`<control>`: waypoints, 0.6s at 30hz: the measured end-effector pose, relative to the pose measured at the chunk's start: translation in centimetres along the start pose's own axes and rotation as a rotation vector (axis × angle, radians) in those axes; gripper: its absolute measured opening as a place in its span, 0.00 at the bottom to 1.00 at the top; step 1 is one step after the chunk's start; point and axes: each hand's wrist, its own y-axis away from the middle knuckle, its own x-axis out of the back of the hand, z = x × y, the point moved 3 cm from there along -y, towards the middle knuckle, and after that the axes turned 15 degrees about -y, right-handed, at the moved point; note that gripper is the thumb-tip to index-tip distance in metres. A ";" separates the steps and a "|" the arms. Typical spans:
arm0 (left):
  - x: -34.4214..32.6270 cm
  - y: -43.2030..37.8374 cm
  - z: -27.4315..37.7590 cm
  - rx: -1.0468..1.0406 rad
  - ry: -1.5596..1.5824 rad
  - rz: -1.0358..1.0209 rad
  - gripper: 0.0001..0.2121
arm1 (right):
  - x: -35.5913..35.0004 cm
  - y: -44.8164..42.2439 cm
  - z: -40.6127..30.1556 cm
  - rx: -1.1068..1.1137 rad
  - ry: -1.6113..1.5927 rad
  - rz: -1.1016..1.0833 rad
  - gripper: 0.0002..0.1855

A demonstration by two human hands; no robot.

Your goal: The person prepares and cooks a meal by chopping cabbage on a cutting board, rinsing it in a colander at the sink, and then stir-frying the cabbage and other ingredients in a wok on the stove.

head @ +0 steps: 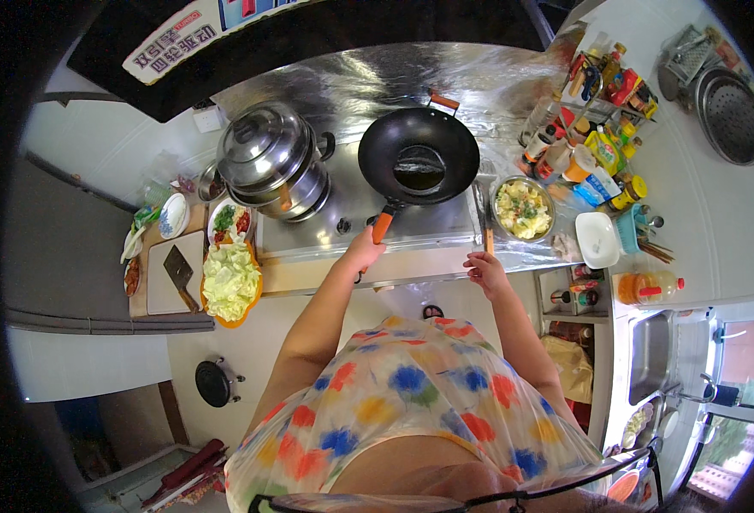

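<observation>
My left hand (364, 251) grips the orange handle (382, 227) of a black wok (418, 155). The wok stands on the stove, with a small pool of shiny liquid (419, 169) in its bottom. My right hand (488, 274) is at the counter's front edge, fingers loosely curled and a little apart, with nothing visible in them. Just beyond it is the wooden handle end (489, 242) of a metal spatula, which lies beside the stove. To the spatula's right, a metal bowl (493, 215) holds pale yellow food pieces topped with chopped greens.
A lidded steel steamer pot (268, 157) covers the left burner. Further left are chopped cabbage (230, 279) in an orange basket, a plate of chopped seasonings (226, 221) and a cleaver (178, 268) on a cutting board (158, 288). Sauce bottles (553, 160) crowd the right, near a white dish (597, 240).
</observation>
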 end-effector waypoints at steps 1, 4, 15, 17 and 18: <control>0.0 -0.1 -0.2 0.023 0.015 -0.034 0.18 | 0.0 0.1 0.0 0.002 -0.006 -0.009 0.07; 0.0 -0.3 -0.3 0.058 0.011 -0.054 0.17 | 0.2 0.0 0.0 0.006 -0.014 -0.020 0.07; 1.0 0.5 1.0 0.064 0.074 -0.084 0.13 | -0.1 -0.5 -0.1 0.008 -0.021 -0.007 0.07; 1.0 0.5 1.0 0.068 0.081 -0.081 0.13 | -0.3 -0.4 -0.2 0.005 -0.009 -0.007 0.07; 1.1 0.6 1.1 0.069 0.095 -0.082 0.13 | -0.3 -0.4 -0.2 0.004 -0.005 0.000 0.06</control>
